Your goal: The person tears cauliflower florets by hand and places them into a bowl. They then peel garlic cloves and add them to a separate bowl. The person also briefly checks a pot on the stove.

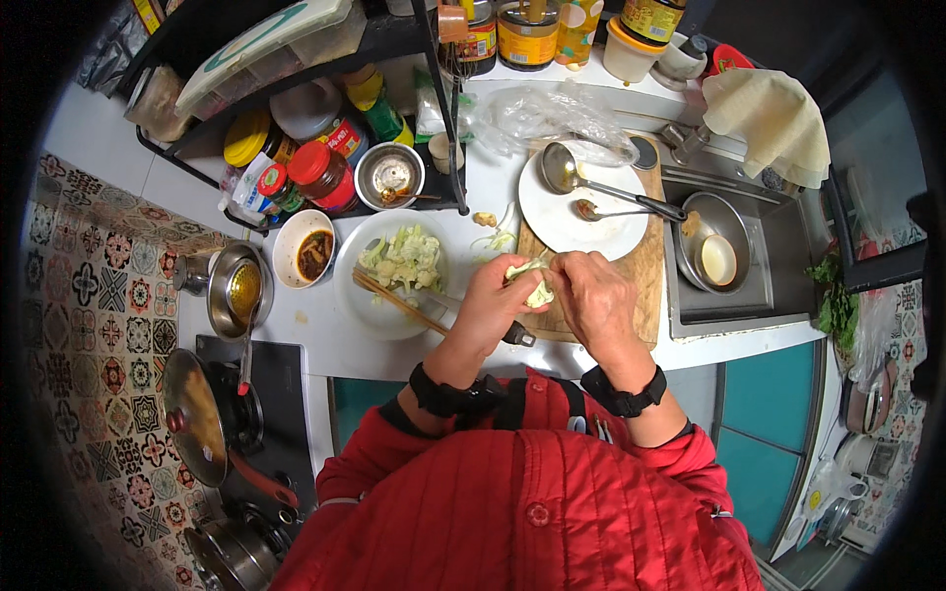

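A pale green-white piece of cauliflower is held between both hands above the near edge of the wooden cutting board. My left hand grips it from the left, thumb along its side. Against its right side are the bent fingers of my right hand, partly hiding it. Left of my hands, a white plate bears cut cauliflower florets. Wooden chopsticks rest across that plate, beside a utensil with a dark handle that passes behind my left wrist.
On the board, a white plate carries a ladle and a spoon. A sink holding a metal bowl is at right. Leftward stand a bowl of dark sauce, a metal bowl and a lidded pan on the stove.
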The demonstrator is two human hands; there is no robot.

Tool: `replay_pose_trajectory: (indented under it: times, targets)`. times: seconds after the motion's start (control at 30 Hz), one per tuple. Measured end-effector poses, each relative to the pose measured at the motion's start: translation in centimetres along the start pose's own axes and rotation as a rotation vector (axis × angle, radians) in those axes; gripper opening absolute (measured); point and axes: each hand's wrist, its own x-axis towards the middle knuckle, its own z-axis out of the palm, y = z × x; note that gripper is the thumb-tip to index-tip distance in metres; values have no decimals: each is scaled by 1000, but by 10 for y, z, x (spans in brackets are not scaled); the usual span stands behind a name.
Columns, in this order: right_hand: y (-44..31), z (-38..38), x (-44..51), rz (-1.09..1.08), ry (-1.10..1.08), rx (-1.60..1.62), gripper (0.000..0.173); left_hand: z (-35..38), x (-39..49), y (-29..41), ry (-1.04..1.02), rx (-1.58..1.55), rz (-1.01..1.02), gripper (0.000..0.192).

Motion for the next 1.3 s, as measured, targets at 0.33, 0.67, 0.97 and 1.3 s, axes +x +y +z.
replay_pose_trajectory:
  times: [0.33,0.67,0.97,1.3]
  targets:
    - [1,-9,-8,107,-216,352,11,-30,9,8,115,-81,22,24]
    - [21,58,20,260,-194,386,16,-71,-3,25,-107,-478,-63,33]
    - [1,24,38,117,-257,533,17,-57,-8,27,-153,-270,-85,29]
    - [6,7,40,40,-328,315,13,-41,-6,28,-218,-178,-140,25]
